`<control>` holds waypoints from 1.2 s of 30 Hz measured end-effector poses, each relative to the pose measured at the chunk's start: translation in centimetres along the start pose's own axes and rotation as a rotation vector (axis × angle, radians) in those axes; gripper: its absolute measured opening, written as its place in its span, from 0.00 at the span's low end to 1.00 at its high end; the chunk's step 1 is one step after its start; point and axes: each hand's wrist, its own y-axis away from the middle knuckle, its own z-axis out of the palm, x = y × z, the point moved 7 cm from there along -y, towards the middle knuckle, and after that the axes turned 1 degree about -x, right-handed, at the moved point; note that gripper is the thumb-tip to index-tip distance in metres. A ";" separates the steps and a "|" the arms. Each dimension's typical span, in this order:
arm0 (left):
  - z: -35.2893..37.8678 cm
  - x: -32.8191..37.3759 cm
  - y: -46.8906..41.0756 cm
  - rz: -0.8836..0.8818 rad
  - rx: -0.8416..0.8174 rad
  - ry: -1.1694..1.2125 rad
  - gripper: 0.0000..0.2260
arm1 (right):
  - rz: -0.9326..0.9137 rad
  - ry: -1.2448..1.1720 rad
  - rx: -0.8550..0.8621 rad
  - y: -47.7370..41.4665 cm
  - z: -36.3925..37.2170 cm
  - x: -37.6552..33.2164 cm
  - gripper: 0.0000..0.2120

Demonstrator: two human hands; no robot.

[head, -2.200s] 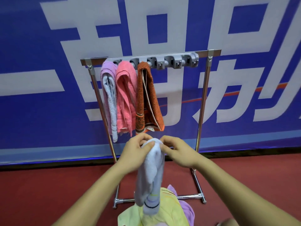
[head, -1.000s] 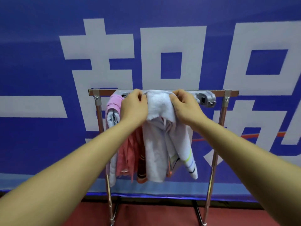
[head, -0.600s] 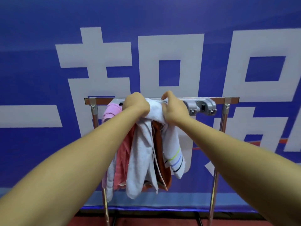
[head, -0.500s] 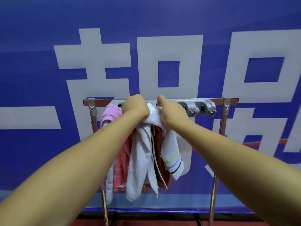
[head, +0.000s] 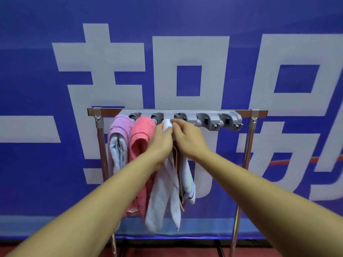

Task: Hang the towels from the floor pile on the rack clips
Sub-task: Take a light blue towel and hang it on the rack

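Note:
A white towel (head: pixel 163 191) with coloured stripes hangs down in front of the rack, its bunched top held up just below the grey clip strip (head: pixel 209 117). My left hand (head: pixel 160 141) and my right hand (head: pixel 187 140) both pinch that bunched top, close together. A purple towel (head: pixel 118 138) and a pink towel (head: pixel 141 141) hang from the strip's left clips. An orange-brown towel is almost hidden behind the white one and my hands. The floor pile is out of view.
The metal rack (head: pixel 100 138) stands against a blue banner wall (head: pixel 55 164) with large pale characters. Its right post (head: pixel 248 145) rises at the right. The strip's two right clips (head: pixel 228 121) hold nothing. Red floor shows along the bottom edge.
My hands have drawn closer together and bunched the white towel's top into a small wad by the clip strip. The view has shifted, showing more of the strip.

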 end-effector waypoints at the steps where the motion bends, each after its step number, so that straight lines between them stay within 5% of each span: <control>1: 0.1 -0.9 0.1 -0.012 -0.005 0.172 0.26 | 0.009 -0.009 -0.025 0.3 0.3 0.2 0.19; 4: 0.7 -2.2 0.4 -0.093 -0.094 0.579 0.21 | 0.057 -0.022 -0.083 0.5 1.0 1.1 0.22; 8: 1.0 -1.9 0.8 -0.132 -0.074 0.726 0.18 | 0.082 0.026 -0.104 0.6 1.1 1.6 0.24; 14: -0.9 -1.0 2.3 -0.092 0.033 0.250 0.18 | 0.087 0.024 -0.130 0.7 1.4 2.2 0.24; 20: 1.7 -1.1 1.7 -0.202 -0.118 0.822 0.20 | 0.144 -0.070 -0.132 0.6 1.7 2.7 0.23; 25: 1.4 -1.7 1.8 -0.143 -0.042 0.685 0.20 | 0.084 0.104 -0.139 0.8 1.5 2.6 0.24; 31: -2.0 0.1 2.3 0.151 0.115 -0.211 0.20 | 0.103 0.031 -0.135 1.1 1.8 3.1 0.24; 36: -0.5 0.5 2.1 0.153 0.012 0.117 0.20 | 0.037 0.004 -0.126 0.9 2.1 1.9 0.24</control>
